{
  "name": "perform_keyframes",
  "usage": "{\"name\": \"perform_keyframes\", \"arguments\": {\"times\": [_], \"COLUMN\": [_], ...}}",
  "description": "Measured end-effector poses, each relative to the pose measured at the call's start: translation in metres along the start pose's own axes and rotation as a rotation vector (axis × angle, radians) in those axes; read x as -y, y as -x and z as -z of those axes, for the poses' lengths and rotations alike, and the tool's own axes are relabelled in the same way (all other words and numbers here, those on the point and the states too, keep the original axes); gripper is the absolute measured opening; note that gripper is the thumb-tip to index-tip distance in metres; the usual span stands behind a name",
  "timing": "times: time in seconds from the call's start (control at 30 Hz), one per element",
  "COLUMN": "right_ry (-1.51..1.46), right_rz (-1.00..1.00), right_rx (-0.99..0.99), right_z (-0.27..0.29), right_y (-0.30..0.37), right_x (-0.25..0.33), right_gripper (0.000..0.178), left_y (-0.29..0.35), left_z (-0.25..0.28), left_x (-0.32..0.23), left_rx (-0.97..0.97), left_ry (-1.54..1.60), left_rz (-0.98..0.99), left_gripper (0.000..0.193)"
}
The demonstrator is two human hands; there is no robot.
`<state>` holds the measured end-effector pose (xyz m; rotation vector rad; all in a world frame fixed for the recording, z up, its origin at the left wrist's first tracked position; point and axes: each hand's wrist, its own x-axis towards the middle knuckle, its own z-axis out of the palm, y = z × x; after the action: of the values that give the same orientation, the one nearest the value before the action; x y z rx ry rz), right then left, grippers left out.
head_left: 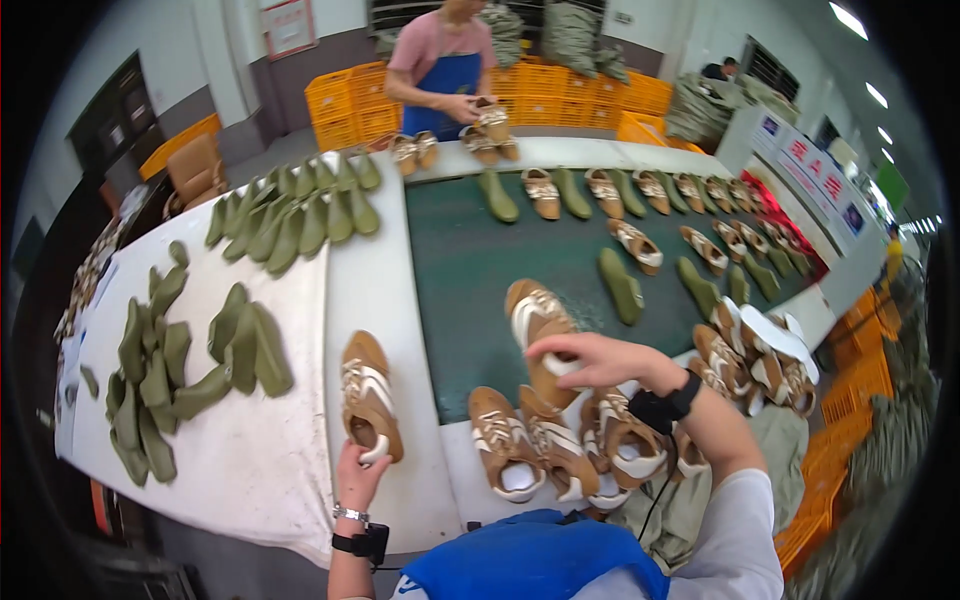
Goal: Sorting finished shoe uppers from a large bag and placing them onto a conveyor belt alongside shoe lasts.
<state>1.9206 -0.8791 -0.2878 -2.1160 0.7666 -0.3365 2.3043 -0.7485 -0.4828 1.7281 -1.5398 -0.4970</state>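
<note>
Blue apron (535,555): fills the lower edge of my feed, nearest me.
Left hand (360,475): I read it as gripping the left-hand sneaker (362,392) at the heel, fingers bent over the pale collar, toe pointing away over the white tabletop (372,275). I cannot tell whether the sole touches down.
Near cluster of sneakers (500,445): tan and white, packed together at the near edge, just below the right hand.
Right hand (608,358): closed, as far as I can judge, on the heel end of the right-hand sneaker (540,312), which tilts over the green surface (465,290); the palm hides part of the hold.
Handling: I'd keep both grips on the firm heels, leave the laces unpinched, and lift the right one clear of its neighbours so nothing gets dragged.
Left heap of green lasts (155,385): loose and overlapping, well apart from the left hand; I'd keep that elbow tucked.
Far rows (605,192): sneakers and green lasts alternate along the back of the green surface.
Co-worker's hand (462,108): across the table, holding another sneaker (492,120).
Orange crates (345,105): stacked behind the co-worker.
</note>
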Motion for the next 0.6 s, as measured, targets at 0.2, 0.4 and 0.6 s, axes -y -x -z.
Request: {"name": "perform_keyframes", "arguments": {"times": [0.2,0.4,0.6], "right_ry": [0.562,0.636,0.243], "right_rz": [0.067,-0.043,0.082], "right_rx": [0.032,-0.016,-0.036], "right_z": [-0.038,-0.092,-0.131], "right_y": [-0.191,-0.236,-0.141], "right_x": [-0.043,-0.035,-0.008], "right_gripper": [0.043,0.044,0.033], "left_y": [0.018,-0.006,-0.052], "left_z": [0.001,-0.002,-0.021], "left_x": [-0.005,-0.017,-0.076], "left_rx": [0.043,-0.108,-0.177], "left_ry": [-0.085,-0.13,-0.135], "left_rz": [0.163,0.053,-0.126], "left_gripper": [0.036,0.037,0.04]}}
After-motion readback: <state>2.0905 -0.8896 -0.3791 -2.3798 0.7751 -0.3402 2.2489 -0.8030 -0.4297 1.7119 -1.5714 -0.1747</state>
